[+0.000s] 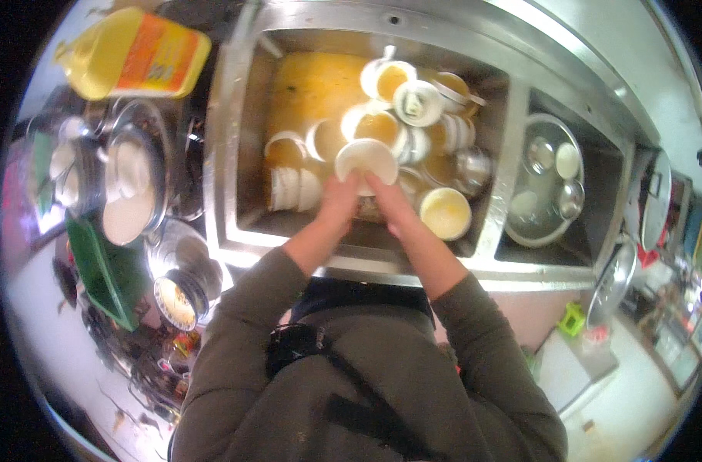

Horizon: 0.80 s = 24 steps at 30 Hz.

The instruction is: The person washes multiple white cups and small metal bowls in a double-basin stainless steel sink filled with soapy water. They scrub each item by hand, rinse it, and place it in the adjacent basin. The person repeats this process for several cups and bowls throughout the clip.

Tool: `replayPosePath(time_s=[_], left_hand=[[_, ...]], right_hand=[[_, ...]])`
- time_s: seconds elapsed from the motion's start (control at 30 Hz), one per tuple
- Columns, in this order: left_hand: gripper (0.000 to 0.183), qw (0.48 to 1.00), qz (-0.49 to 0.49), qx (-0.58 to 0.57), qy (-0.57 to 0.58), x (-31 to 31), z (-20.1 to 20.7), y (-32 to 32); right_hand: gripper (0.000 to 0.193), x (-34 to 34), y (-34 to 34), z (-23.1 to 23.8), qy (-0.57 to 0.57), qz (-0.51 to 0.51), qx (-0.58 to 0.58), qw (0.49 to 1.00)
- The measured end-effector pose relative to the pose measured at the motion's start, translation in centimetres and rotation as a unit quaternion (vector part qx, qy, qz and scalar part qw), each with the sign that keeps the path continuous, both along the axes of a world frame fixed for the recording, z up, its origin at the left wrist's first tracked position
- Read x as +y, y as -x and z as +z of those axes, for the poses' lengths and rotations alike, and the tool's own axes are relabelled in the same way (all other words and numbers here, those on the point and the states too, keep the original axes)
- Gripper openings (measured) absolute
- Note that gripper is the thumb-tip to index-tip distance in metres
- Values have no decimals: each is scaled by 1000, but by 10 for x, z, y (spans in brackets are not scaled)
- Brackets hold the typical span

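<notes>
Over the large sink basin, a white bowl is held by both my hands. My left hand grips its near side from the left, and my right hand closes on it from the right, thumbs against the bowl. Around it in cloudy yellow-brown water lie several white bowls and cups, among them a cup with yellow liquid and a white dish. A bowl with yellowish inside sits right of my right wrist. Stacked bowls rest left of my left hand. A metal bowl lies by the right wall.
A smaller basin on the right holds a round metal tub with bowls in water. At the upper left stands a yellow jug. Metal pots and bowls crowd the left side, near a green plastic container. The steel sink rim divides the basins.
</notes>
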<state>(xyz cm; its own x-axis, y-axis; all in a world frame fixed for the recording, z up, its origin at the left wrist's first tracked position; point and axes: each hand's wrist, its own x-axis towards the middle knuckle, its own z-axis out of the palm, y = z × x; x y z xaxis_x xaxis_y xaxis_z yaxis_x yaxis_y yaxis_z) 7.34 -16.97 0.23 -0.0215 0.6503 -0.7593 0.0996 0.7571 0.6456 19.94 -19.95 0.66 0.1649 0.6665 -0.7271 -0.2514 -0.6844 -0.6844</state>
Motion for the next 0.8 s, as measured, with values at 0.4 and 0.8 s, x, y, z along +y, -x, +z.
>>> replayPosePath(time_s=[0.4, 0.8], left_hand=[[71, 867, -425, 28, -257, -11, -13, -134], [89, 837, -484, 136, -213, 4, -6, -207]], right_hand=[[48, -47, -188, 63, -129, -286, -414, 854], [53, -159, -329, -75, 144, -20, -413, 899]])
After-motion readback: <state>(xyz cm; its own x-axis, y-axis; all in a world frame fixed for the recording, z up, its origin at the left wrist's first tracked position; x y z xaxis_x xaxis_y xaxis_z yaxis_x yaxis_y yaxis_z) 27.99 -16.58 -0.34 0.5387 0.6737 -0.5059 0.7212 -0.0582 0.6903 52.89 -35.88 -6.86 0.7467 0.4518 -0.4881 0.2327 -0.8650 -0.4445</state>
